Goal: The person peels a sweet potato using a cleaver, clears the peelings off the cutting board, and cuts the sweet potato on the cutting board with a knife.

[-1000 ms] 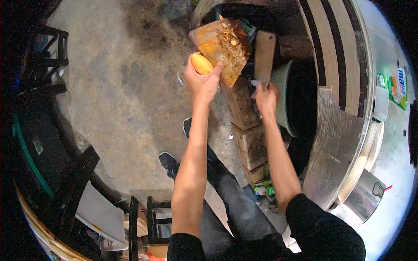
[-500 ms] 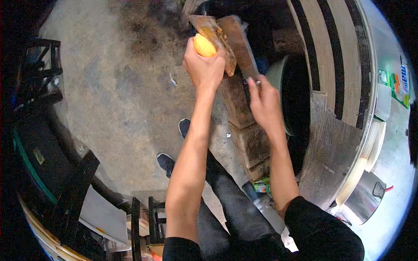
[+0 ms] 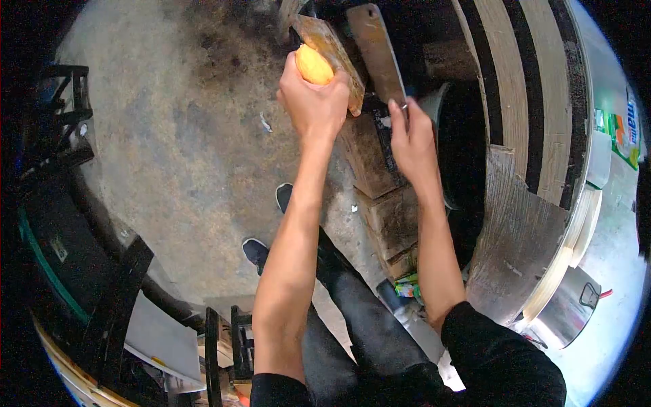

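My left hand (image 3: 313, 102) is closed around a peeled yellow-orange piece of produce, perhaps a mango (image 3: 314, 65), whose rounded upper part shows above the fingers. Just right of it is a worn wooden board (image 3: 337, 55) with one edge toward me; whether the produce touches it I cannot tell. In my right hand (image 3: 412, 139) is the handle of a cleaver (image 3: 378, 54). Its broad blade, with a hole near the far corner, points away from me, apart from the board and the produce. The right fingers hide most of the handle.
Wooden boxes (image 3: 371, 159) stand below the board, and a dark round tub (image 3: 461, 136) lies to their right. A slatted wooden counter (image 3: 519, 230) curves along the right, with a metal pot (image 3: 566, 308) on top. Dark stools (image 3: 74, 102) stand left on the concrete floor (image 3: 169, 156).
The cleaver has moved away from the board, leaving a gap, and its blade shows more fully. My right hand has risen slightly. The left hand still holds the produce, shifted slightly up and left.
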The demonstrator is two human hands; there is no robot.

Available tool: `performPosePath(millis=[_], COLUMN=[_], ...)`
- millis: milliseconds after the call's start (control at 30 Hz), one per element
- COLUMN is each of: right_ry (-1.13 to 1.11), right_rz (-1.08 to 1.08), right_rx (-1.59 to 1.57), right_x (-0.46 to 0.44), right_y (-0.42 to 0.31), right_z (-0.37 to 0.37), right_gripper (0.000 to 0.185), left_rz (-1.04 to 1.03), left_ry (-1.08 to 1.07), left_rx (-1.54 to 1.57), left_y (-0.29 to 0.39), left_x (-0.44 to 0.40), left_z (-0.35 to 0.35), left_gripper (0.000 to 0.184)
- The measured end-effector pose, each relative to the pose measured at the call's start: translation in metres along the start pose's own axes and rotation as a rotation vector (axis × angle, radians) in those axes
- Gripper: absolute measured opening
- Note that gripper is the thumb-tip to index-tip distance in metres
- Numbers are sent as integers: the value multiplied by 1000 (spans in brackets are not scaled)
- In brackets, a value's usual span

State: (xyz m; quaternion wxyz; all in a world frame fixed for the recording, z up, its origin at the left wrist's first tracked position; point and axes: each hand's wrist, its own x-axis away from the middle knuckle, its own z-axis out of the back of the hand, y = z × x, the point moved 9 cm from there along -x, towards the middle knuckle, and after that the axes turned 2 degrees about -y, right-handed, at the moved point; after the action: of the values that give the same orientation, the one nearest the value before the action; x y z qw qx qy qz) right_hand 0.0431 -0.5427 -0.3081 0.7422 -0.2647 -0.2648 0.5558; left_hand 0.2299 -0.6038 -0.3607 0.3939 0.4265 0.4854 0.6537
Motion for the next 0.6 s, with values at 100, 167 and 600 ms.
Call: performPosePath(millis=[100, 167, 600], right_ry=[-217, -199, -66], right_rz=[-82, -125, -194], right_rx=[43, 63, 59], right_x=[4, -1, 22], right_y=[-16, -3, 8], right_z=[-18, -23, -22], right_gripper=[25, 26, 23], left_rz=[42, -31, -104], left_ry=[-15, -18, -86], left_rx=[-1, -94, -4], left_y=[6, 16, 27], left_x=[3, 1, -8], left_z=[4, 8, 12], left_gripper=[28, 27, 27])
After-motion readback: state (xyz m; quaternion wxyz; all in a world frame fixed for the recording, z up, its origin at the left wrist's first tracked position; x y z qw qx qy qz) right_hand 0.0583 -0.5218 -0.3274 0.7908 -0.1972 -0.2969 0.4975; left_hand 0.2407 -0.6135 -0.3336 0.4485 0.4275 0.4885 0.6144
